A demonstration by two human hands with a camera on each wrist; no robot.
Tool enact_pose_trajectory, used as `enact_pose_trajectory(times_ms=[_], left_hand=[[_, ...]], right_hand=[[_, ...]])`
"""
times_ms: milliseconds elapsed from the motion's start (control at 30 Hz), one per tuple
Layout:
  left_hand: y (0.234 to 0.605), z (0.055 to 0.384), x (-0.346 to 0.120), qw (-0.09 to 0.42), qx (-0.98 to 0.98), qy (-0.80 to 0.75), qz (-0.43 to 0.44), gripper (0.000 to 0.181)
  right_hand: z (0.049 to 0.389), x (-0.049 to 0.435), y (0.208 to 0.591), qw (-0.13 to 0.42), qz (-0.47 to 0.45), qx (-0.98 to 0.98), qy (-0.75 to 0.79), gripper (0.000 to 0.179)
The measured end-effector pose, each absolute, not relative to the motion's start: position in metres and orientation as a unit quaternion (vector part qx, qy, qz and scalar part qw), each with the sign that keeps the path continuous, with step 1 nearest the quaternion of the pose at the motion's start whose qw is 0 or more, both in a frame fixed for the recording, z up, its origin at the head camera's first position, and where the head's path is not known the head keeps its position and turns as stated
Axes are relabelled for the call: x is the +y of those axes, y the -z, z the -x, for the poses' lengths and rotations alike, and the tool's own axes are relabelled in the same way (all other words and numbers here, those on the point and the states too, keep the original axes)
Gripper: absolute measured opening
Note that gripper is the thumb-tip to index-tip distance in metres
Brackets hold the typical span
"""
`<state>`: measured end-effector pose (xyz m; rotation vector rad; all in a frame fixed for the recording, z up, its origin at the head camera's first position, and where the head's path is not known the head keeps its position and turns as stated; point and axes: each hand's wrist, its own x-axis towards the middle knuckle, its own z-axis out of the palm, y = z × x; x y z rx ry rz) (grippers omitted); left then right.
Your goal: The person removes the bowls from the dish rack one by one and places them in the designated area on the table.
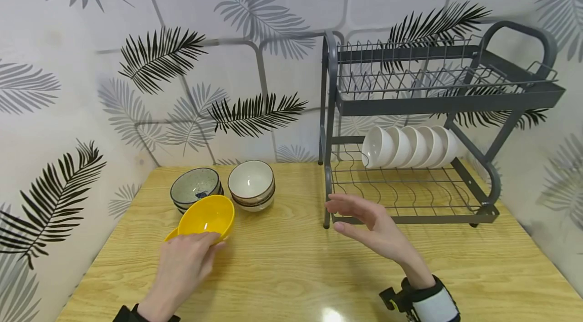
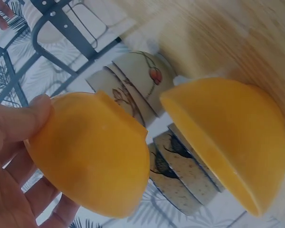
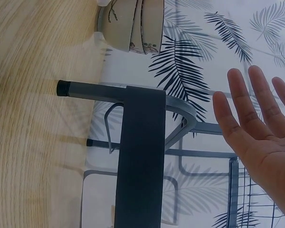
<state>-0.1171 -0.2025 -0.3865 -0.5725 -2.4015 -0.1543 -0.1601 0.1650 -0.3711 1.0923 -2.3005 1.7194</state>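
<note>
A yellow bowl is pinched at its rim by my left hand, tilted with its inside facing up and back. In the left wrist view the thumb lies on one side of this held bowl, fingers on the other. Another yellow bowl sits on the table below it; in the head view it is mostly hidden behind the hand. My right hand hovers in front of the dish rack, holding nothing. Its fingers are spread and relaxed in the right wrist view.
Behind the yellow bowls stand a stack of grey speckled bowls and a stack of cream bowls. Several white bowls lean in a row on the rack's lower tier. The patterned wall closes off the table's back.
</note>
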Motion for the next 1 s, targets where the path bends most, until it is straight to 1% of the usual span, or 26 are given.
enact_pose_trajectory(times_ms=[200,467,1000], left_hand=[[0.391,0.117,-0.211,0.305,-0.934,0.052,0.18,0.036],[0.399,0.118,-0.219,0.308,-0.937,0.041,0.16,0.043],[0.412,0.118,-0.225,0.26,-0.957,0.035,0.119,0.043]], right_hand=[[0.161,0.166,0.371,0.032,-0.35,-0.751,-0.559,0.049],[0.163,0.166,0.372,0.032,-0.354,-0.747,-0.562,0.047],[0.164,0.166,0.374,0.056,-0.381,-0.735,-0.559,0.047]])
